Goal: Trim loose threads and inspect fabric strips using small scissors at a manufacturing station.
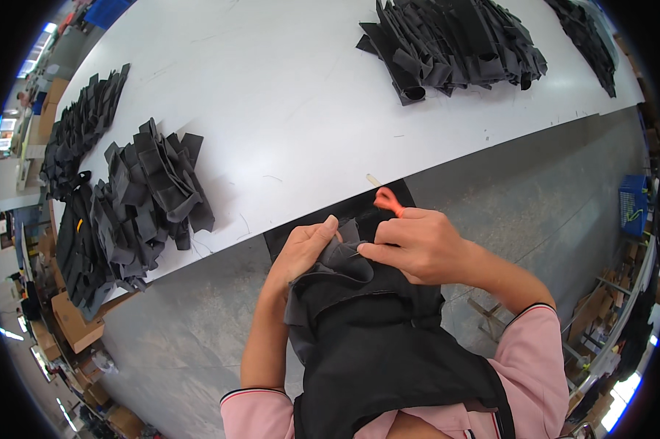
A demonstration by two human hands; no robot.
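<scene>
My left hand [309, 247] is closed on a dark grey fabric piece [342, 265], thumb on top, holding it over my lap at the table's front edge. My right hand [422, 245] is wrapped round orange-handled scissors [388, 201]. Their handle loops stick out above the fist, and most of the rest is hidden by my fingers. At the fabric's right edge, the right thumb and forefinger come together, and a thin bright tip shows beside them. More dark cloth and a black apron [388, 351] lie beneath both hands.
The white table [271, 110] spans the far side. Dark fabric bundles [151, 190] lie at its left, with a larger stack [454, 47] at the far right. A small pale strip [374, 179] rests at the near edge. A blue crate [633, 205] stands on the right.
</scene>
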